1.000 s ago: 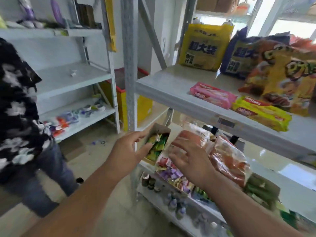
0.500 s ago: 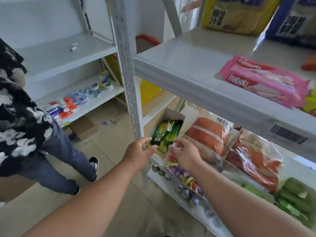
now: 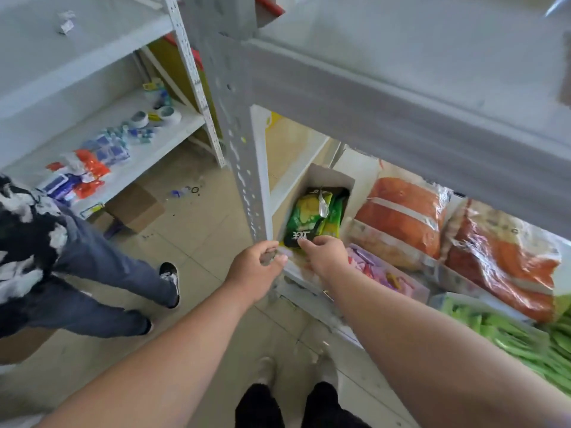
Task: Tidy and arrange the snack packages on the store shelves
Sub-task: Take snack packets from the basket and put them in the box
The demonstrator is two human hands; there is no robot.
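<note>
An open cardboard box (image 3: 328,178) stands on the lower shelf just right of the grey shelf post (image 3: 244,168). Green snack packets (image 3: 312,214) stand upright in it. My right hand (image 3: 326,256) pinches the bottom edge of the front green packet. My left hand (image 3: 256,268) is curled at the box's near left corner, beside the post's foot. To the right lie two clear bags of orange snacks (image 3: 401,217) (image 3: 500,267), a tray of purple packets (image 3: 378,271) and a box of green packs (image 3: 525,338).
A grey upper shelf (image 3: 401,97) overhangs the lower one, close above my hands. Another person in jeans (image 3: 77,261) stands on the left. Behind them a white rack holds small goods (image 3: 92,162), with a cardboard box (image 3: 136,208) on the floor below it.
The view has dropped and moved closer to the lower shelf. My right hand moved left, off the orange bag, to the green packets. My left hand stayed at the box's corner.
</note>
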